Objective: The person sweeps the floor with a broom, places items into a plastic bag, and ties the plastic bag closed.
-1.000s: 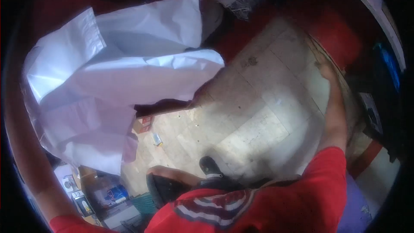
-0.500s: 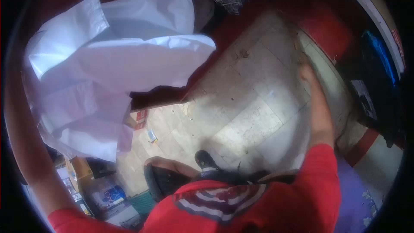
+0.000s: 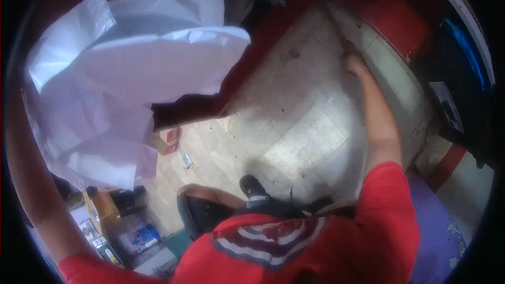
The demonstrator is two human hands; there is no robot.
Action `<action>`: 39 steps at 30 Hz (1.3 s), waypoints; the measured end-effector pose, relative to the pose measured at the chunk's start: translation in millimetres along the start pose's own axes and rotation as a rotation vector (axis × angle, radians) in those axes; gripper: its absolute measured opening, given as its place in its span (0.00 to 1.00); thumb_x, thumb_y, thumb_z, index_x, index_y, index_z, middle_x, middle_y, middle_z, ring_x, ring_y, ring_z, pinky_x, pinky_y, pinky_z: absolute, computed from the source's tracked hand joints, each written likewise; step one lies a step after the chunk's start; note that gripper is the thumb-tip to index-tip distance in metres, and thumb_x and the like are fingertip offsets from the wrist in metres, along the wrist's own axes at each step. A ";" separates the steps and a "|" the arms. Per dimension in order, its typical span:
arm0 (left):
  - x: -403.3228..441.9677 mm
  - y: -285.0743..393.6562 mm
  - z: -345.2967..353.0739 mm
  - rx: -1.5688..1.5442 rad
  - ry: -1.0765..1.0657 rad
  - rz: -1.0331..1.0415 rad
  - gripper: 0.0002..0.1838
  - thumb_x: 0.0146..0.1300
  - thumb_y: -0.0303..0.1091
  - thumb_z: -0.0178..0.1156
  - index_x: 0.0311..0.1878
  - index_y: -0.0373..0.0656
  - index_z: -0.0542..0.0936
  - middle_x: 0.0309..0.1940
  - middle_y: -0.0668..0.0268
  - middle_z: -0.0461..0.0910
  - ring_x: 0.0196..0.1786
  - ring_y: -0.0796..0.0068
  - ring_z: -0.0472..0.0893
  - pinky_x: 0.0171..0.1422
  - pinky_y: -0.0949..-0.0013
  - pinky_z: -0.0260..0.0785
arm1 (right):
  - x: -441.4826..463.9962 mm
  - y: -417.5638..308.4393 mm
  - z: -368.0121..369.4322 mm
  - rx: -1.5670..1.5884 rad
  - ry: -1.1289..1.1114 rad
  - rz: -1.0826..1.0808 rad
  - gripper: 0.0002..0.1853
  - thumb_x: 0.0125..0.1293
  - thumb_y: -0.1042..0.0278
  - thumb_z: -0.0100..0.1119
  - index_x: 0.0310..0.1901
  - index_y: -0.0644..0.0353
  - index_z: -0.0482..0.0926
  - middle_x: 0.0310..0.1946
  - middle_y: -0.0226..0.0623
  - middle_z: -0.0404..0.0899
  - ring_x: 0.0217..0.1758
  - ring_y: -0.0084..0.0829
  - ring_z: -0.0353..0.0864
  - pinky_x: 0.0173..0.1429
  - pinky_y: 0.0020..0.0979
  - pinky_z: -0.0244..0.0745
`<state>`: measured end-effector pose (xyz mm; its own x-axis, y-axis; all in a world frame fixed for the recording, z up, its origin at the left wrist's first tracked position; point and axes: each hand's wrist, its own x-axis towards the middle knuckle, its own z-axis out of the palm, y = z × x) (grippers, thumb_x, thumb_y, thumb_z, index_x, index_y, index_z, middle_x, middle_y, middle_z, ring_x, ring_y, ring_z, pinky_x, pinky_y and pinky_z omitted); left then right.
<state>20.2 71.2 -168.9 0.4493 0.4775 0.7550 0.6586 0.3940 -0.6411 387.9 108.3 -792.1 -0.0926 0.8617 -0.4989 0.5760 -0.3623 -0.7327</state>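
Observation:
A large crumpled white sheet (image 3: 152,68), plastic or paper-like, fills the upper left of the head view. Up the left edge runs my left forearm, passing beside the sheet; the hand at its end is lost in the dark rim, so its fingers do not show. My right hand (image 3: 356,64) is stretched forward over the tiled floor, its fingers closed round a thin brown stick (image 3: 337,27). The stick slants away up and to the left, and its far end is too blurred to make out.
Below the sheet, a small cardboard box (image 3: 167,141) and a little packet (image 3: 187,160) lie on the floor (image 3: 305,142). Boxes and packages (image 3: 138,236) crowd the lower left. A red panel (image 3: 394,26) stands at upper right, a purple surface (image 3: 434,226) at lower right.
My right hand has shifted left and slightly up in view, with the stick now easier to see. The sheet appears a little higher and further left.

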 end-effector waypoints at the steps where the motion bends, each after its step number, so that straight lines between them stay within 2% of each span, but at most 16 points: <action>1: 0.0 -0.2 0.1 -0.001 -0.009 0.001 0.51 0.60 0.75 0.40 0.66 0.31 0.62 0.53 0.35 0.68 0.58 0.37 0.69 0.59 0.37 0.59 | 1.8 1.0 25.6 -0.200 -0.058 -0.129 0.30 0.63 0.70 0.49 0.68 0.48 0.61 0.65 0.51 0.66 0.67 0.40 0.67 0.66 0.35 0.65; 3: 2.1 -1.1 -1.0 -0.010 -0.015 0.008 0.51 0.60 0.75 0.40 0.66 0.32 0.62 0.53 0.35 0.69 0.58 0.37 0.69 0.59 0.37 0.59 | -14.7 7.3 52.3 -0.387 -0.127 -0.267 0.30 0.63 0.70 0.49 0.69 0.48 0.61 0.65 0.51 0.65 0.67 0.41 0.67 0.65 0.36 0.66; 5: 5.7 -3.0 -2.2 -0.018 -0.014 0.003 0.51 0.60 0.75 0.40 0.66 0.32 0.62 0.53 0.35 0.69 0.58 0.37 0.70 0.59 0.37 0.59 | -82.6 -26.5 35.5 -0.576 -0.301 -0.152 0.29 0.64 0.70 0.48 0.69 0.50 0.61 0.64 0.52 0.66 0.66 0.42 0.68 0.66 0.36 0.65; 7: 7.9 -2.5 -0.3 -0.024 -0.013 0.006 0.51 0.60 0.75 0.40 0.66 0.32 0.62 0.53 0.35 0.69 0.57 0.37 0.70 0.59 0.37 0.59 | -71.1 21.5 -9.8 -0.490 -0.308 -0.433 0.30 0.63 0.70 0.49 0.69 0.52 0.61 0.63 0.53 0.68 0.65 0.41 0.69 0.67 0.36 0.64; 10: 9.1 -3.5 -1.7 -0.031 -0.013 0.002 0.51 0.60 0.75 0.40 0.66 0.32 0.63 0.52 0.36 0.69 0.57 0.38 0.70 0.58 0.37 0.59 | -49.1 55.7 -38.9 -0.086 -0.375 -0.417 0.31 0.62 0.72 0.51 0.69 0.53 0.61 0.61 0.53 0.69 0.64 0.40 0.71 0.67 0.35 0.64; 12: 8.7 -4.0 -1.7 -0.039 -0.010 -0.006 0.51 0.59 0.75 0.40 0.66 0.32 0.63 0.52 0.36 0.69 0.57 0.38 0.70 0.58 0.37 0.59 | -48.7 80.6 4.4 -0.278 -0.214 -0.207 0.32 0.61 0.72 0.53 0.69 0.51 0.61 0.60 0.53 0.71 0.60 0.41 0.74 0.64 0.36 0.67; 14: 10.1 -6.3 -3.5 -0.044 -0.008 -0.010 0.51 0.59 0.75 0.40 0.66 0.32 0.63 0.52 0.36 0.70 0.57 0.38 0.70 0.58 0.37 0.59 | -93.8 70.8 52.7 -0.485 -0.240 0.006 0.32 0.60 0.69 0.54 0.69 0.50 0.61 0.57 0.53 0.73 0.56 0.43 0.77 0.61 0.38 0.70; 16: 13.1 -6.8 -3.7 -0.048 -0.003 -0.006 0.51 0.59 0.75 0.40 0.66 0.32 0.63 0.52 0.36 0.70 0.57 0.38 0.70 0.58 0.37 0.59 | -154.8 28.3 62.7 -0.572 -0.519 -0.175 0.31 0.60 0.70 0.51 0.67 0.55 0.61 0.51 0.53 0.77 0.55 0.46 0.77 0.58 0.39 0.71; 21: 14.3 -5.7 -9.0 -0.059 -0.002 0.003 0.51 0.59 0.75 0.40 0.65 0.33 0.64 0.52 0.37 0.70 0.57 0.38 0.70 0.58 0.37 0.59 | -116.2 26.9 81.1 -0.293 -0.349 -0.329 0.32 0.59 0.70 0.53 0.68 0.50 0.61 0.51 0.54 0.77 0.55 0.47 0.77 0.59 0.40 0.70; 24: 12.9 -2.2 -9.7 -0.068 0.004 0.001 0.50 0.59 0.75 0.40 0.65 0.33 0.64 0.52 0.37 0.70 0.57 0.38 0.70 0.57 0.37 0.59 | -95.0 12.0 114.3 -0.228 -0.194 -0.107 0.33 0.58 0.69 0.55 0.68 0.48 0.62 0.52 0.51 0.77 0.55 0.46 0.77 0.59 0.39 0.70; 27: 14.2 -0.8 -9.9 -0.074 0.009 0.003 0.50 0.59 0.75 0.40 0.65 0.33 0.64 0.52 0.37 0.71 0.56 0.39 0.71 0.57 0.37 0.59 | -88.0 -8.7 94.8 -0.586 -0.549 -0.552 0.34 0.58 0.69 0.56 0.68 0.46 0.61 0.52 0.50 0.77 0.55 0.44 0.77 0.58 0.39 0.71; 30: 14.5 3.7 -8.9 -0.080 0.004 0.010 0.50 0.59 0.75 0.40 0.65 0.33 0.64 0.51 0.38 0.71 0.56 0.39 0.71 0.57 0.37 0.59 | -76.6 -45.2 35.4 -0.481 -0.749 -0.449 0.35 0.56 0.70 0.57 0.68 0.46 0.62 0.53 0.46 0.77 0.56 0.41 0.77 0.57 0.39 0.71; 33: 15.8 2.1 -8.5 -0.087 0.016 -0.010 0.50 0.59 0.75 0.40 0.65 0.34 0.65 0.51 0.38 0.71 0.56 0.39 0.71 0.57 0.37 0.59 | -77.3 -33.2 63.3 -0.392 -0.269 -0.253 0.36 0.54 0.70 0.58 0.68 0.41 0.62 0.53 0.45 0.78 0.57 0.40 0.77 0.58 0.38 0.71; 34: 17.0 1.5 -8.4 -0.086 0.022 -0.014 0.50 0.59 0.75 0.40 0.65 0.34 0.65 0.51 0.38 0.71 0.56 0.39 0.71 0.57 0.37 0.59 | -71.6 -36.8 57.2 -0.391 -0.259 -0.251 0.36 0.54 0.70 0.58 0.68 0.41 0.62 0.53 0.45 0.78 0.57 0.40 0.77 0.58 0.38 0.71; 37: 16.5 5.3 -8.7 -0.090 0.018 -0.014 0.50 0.59 0.75 0.40 0.65 0.34 0.65 0.51 0.38 0.71 0.56 0.39 0.71 0.56 0.37 0.59 | -59.6 -47.9 36.0 -0.599 -0.711 -0.304 0.37 0.53 0.70 0.59 0.68 0.42 0.62 0.54 0.46 0.77 0.57 0.42 0.77 0.59 0.38 0.71; 39: 17.5 7.8 -8.2 -0.094 0.022 -0.018 0.50 0.59 0.75 0.40 0.65 0.34 0.65 0.51 0.39 0.72 0.56 0.40 0.71 0.56 0.37 0.59 | -63.2 -55.6 25.7 -0.573 -0.652 -0.327 0.37 0.53 0.70 0.59 0.68 0.42 0.62 0.54 0.46 0.77 0.57 0.42 0.77 0.59 0.38 0.71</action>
<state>38.1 76.2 -159.5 0.4495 0.4529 0.7699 0.7200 0.3264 -0.6124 340.9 64.9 -731.8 -0.6596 0.4566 -0.5970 0.7381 0.2437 -0.6292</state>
